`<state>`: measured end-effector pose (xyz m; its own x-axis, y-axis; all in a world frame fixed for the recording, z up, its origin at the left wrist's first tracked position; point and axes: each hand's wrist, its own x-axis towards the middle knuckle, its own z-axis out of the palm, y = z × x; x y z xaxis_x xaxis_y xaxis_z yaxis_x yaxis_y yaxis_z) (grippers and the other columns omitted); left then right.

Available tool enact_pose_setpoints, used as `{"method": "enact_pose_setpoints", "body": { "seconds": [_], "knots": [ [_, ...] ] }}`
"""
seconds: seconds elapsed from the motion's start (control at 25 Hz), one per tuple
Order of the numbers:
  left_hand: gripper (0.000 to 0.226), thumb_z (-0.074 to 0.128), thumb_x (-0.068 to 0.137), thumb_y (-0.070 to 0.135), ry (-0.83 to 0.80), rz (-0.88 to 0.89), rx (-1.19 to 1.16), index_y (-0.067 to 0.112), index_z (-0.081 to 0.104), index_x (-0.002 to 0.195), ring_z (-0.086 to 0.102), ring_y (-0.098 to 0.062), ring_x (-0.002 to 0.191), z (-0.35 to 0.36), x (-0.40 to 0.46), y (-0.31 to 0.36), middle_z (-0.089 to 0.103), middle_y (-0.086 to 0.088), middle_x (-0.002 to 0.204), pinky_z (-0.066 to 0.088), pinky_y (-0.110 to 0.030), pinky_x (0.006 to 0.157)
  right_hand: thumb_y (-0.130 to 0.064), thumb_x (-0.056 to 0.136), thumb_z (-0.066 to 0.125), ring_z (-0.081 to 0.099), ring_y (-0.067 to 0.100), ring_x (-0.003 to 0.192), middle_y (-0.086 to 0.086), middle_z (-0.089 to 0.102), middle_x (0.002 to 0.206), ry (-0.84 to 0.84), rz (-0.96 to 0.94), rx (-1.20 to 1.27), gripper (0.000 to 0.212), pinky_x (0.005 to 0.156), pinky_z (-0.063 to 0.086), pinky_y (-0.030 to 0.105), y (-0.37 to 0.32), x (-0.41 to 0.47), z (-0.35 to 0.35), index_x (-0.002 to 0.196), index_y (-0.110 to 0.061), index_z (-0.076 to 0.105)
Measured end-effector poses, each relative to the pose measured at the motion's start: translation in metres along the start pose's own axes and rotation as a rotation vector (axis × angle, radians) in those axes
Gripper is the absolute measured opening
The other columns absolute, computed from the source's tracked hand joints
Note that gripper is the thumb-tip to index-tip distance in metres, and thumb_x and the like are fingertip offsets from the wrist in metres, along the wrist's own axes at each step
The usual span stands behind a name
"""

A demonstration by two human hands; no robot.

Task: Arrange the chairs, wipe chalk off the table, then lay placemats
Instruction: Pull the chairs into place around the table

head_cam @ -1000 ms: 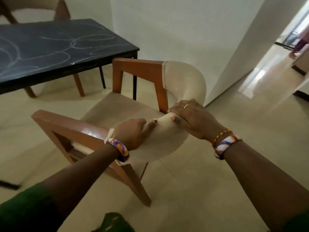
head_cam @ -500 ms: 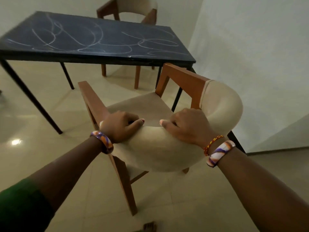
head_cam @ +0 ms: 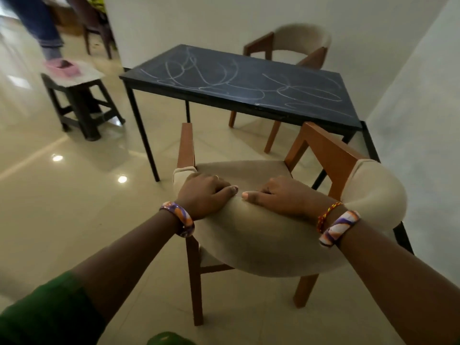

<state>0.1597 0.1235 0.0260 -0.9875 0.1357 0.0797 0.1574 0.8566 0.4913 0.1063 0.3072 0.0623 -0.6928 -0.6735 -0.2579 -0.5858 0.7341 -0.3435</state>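
Observation:
A wooden chair [head_cam: 251, 242] with a curved cream padded backrest stands right in front of me, its seat facing the black table [head_cam: 249, 80]. My left hand [head_cam: 204, 195] and my right hand [head_cam: 281, 195] both grip the top of the backrest, thumbs almost touching. White chalk scribbles cover the tabletop. A second matching chair [head_cam: 298, 43] stands on the far side of the table, against the wall. No placemats or cloth that I can identify are in sight.
A dark stool [head_cam: 77, 100] with a pink object [head_cam: 62, 67] on top stands left of the table. A person's legs [head_cam: 42, 28] are behind it, beside a dark chair [head_cam: 97, 26]. White walls close the back and right. The tiled floor is glossy.
The chair has swung round with both hands on it and now faces the table's long side. My view has turned left, bringing the stool and the person into sight.

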Motion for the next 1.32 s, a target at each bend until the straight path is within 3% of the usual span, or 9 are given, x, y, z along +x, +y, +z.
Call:
{"method": "enact_pose_setpoints", "body": {
  "seconds": [0.12,0.24,0.32,0.4,0.52,0.6,0.72,0.84,1.32],
  "knots": [
    [0.055,0.023,0.085,0.048,0.102,-0.090,0.045,0.023,0.067,0.106,0.051,-0.009,0.092,0.014,-0.012,0.034,0.066,0.004,0.100,0.025,-0.024,0.083,-0.059,0.091,0.035,0.062,0.019,0.077,0.007,0.065,0.085,-0.006,-0.076,-0.005,0.057,0.072,0.048,0.030,0.038,-0.025,-0.010,0.090,-0.013,0.068],
    [0.043,0.031,0.093,0.040,0.327,-0.273,0.026,0.020,0.068,0.093,0.050,-0.013,0.094,0.037,-0.018,0.068,0.064,0.003,0.091,0.026,-0.031,0.099,-0.071,0.082,0.027,0.063,0.021,0.079,0.009,0.066,0.086,0.039,-0.090,-0.029,0.074,0.074,0.050,0.033,0.095,-0.057,-0.022,0.090,-0.012,0.069],
    [0.032,0.039,0.095,0.033,0.478,-0.454,-0.028,0.018,0.068,0.093,0.047,-0.019,0.110,0.053,-0.017,0.090,0.061,0.000,0.105,0.022,-0.039,0.107,-0.086,0.070,0.016,0.062,0.015,0.081,0.004,0.066,0.090,0.082,-0.095,0.003,0.090,0.076,0.049,0.031,0.132,-0.079,-0.027,0.096,-0.018,0.069],
    [0.028,0.046,0.090,0.036,0.555,-0.659,-0.117,0.021,0.065,0.104,0.032,-0.023,0.128,0.066,-0.012,0.107,0.045,-0.002,0.133,0.019,-0.045,0.109,-0.091,0.066,0.016,0.060,0.010,0.084,0.000,0.066,0.097,0.154,-0.176,-0.005,0.093,0.074,0.050,0.026,0.158,-0.097,-0.026,0.106,-0.023,0.064],
    [0.054,0.061,0.077,0.041,0.690,-0.996,-0.485,0.030,0.043,0.127,0.008,-0.037,0.139,0.065,-0.002,0.126,0.005,-0.012,0.152,0.025,-0.056,0.108,-0.085,0.063,0.040,0.062,0.011,0.090,0.000,0.065,0.110,0.224,-0.408,-0.157,0.089,0.073,0.052,0.024,0.178,-0.110,-0.022,0.127,-0.023,0.052],
    [0.074,0.069,0.074,0.031,0.745,-1.131,-0.668,0.035,0.029,0.135,0.007,-0.042,0.138,0.058,0.003,0.125,0.001,-0.016,0.152,0.029,-0.057,0.105,-0.076,0.064,0.051,0.066,0.016,0.087,0.004,0.067,0.106,0.295,-0.485,-0.273,0.085,0.069,0.052,0.025,0.181,-0.107,-0.018,0.127,-0.019,0.053],
    [0.068,0.067,0.073,0.020,0.805,-1.164,-0.724,0.036,0.037,0.131,0.031,-0.038,0.125,0.054,0.008,0.119,0.023,-0.015,0.141,0.039,-0.052,0.100,-0.082,0.069,0.039,0.068,0.013,0.067,0.002,0.072,0.084,0.510,-0.559,-0.360,0.080,0.054,0.048,0.019,0.185,-0.099,-0.011,0.105,-0.016,0.066],
    [0.050,0.060,0.077,0.012,0.856,-1.179,-0.681,0.035,0.051,0.121,0.034,-0.037,0.122,0.055,0.014,0.116,0.027,-0.014,0.139,0.037,-0.050,0.102,-0.085,0.074,0.026,0.067,0.012,0.058,0.001,0.072,0.075,0.630,-0.574,-0.358,0.085,0.047,0.050,0.022,0.186,-0.093,-0.004,0.094,-0.015,0.069],
    [0.045,0.056,0.081,0.007,0.779,-1.032,-0.649,0.028,0.057,0.121,0.042,-0.035,0.113,-0.016,0.003,-0.024,0.035,-0.011,0.129,0.041,-0.047,0.100,-0.080,0.080,0.016,0.063,0.008,0.049,-0.003,0.068,0.063,0.783,-0.522,-0.338,0.084,0.042,0.044,0.016,0.066,-0.023,0.032,0.078,-0.016,0.070]
  ]
}}
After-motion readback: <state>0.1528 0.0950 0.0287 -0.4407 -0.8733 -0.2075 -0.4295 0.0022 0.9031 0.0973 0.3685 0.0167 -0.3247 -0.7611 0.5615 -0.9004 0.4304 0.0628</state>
